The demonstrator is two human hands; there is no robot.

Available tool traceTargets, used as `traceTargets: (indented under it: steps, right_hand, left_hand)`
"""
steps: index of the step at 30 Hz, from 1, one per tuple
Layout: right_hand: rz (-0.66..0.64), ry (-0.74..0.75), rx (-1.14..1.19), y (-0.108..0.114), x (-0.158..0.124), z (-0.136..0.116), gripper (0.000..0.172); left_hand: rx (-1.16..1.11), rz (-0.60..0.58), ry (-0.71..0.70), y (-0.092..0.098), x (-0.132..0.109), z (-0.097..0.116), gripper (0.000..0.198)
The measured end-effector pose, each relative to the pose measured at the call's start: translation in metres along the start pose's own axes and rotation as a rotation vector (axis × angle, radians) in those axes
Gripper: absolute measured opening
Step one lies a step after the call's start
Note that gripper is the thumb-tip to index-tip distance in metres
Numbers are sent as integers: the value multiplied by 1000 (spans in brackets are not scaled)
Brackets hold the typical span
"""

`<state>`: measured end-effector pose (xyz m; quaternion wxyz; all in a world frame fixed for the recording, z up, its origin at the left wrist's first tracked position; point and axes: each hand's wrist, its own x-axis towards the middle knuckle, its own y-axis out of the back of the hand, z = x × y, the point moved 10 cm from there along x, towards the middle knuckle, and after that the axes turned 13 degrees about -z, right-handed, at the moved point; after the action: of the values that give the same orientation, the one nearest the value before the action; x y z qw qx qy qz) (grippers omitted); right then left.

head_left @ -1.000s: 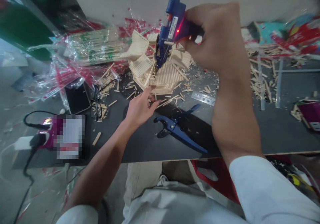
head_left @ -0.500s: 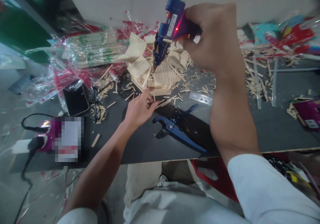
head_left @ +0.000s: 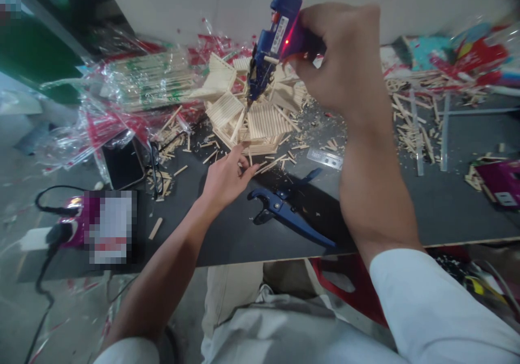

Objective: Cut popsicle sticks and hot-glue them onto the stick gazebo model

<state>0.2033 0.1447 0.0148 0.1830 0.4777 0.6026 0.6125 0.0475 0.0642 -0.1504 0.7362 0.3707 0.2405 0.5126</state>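
Note:
A blue glue gun (head_left: 266, 50) with a small red light is gripped in my right hand (head_left: 333, 55), fingers wrapped round its handle. Its nozzle points down at a model built of thin wooden sticks (head_left: 270, 120), with slatted, roof-like panels, and meets or nearly meets a seam between two front panels. My left hand (head_left: 229, 174) is at the model's near edge, index finger and thumb bent around a thin wooden stick (head_left: 249, 154); its other fingers are partly hidden. A blue ratchet-type cutter (head_left: 292, 218) lies open-jawed on the dark table (head_left: 231, 239) near my left hand.
Clear bags of sticks (head_left: 150, 79) lie at the back left. A phone (head_left: 122, 163), glasses (head_left: 156, 169) and a purple power adapter (head_left: 73, 218) with cables are on the left. Stick offcuts surround the model. A ruler (head_left: 325, 158) and clear glue sticks (head_left: 444, 131) lie to the right.
The glue gun's nozzle has shifted slightly left and up along the seam, my right hand moving with it. My left hand stays in place at the model's edge.

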Motion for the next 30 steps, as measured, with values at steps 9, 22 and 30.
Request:
traceTargets:
  steps: [9, 22, 30]
  right_hand:
    - [35, 39, -25, -1, 0, 1, 26]
    - [58, 42, -40, 0, -1, 0, 28]
    - [104, 94, -7, 1, 0, 3, 28]
  left_hand:
    - [-59, 15, -7, 1, -1, -1, 50]
    - [-685, -169, 51, -14, 2, -7, 61]
    - [-962, -323, 29, -28, 0, -1, 52]
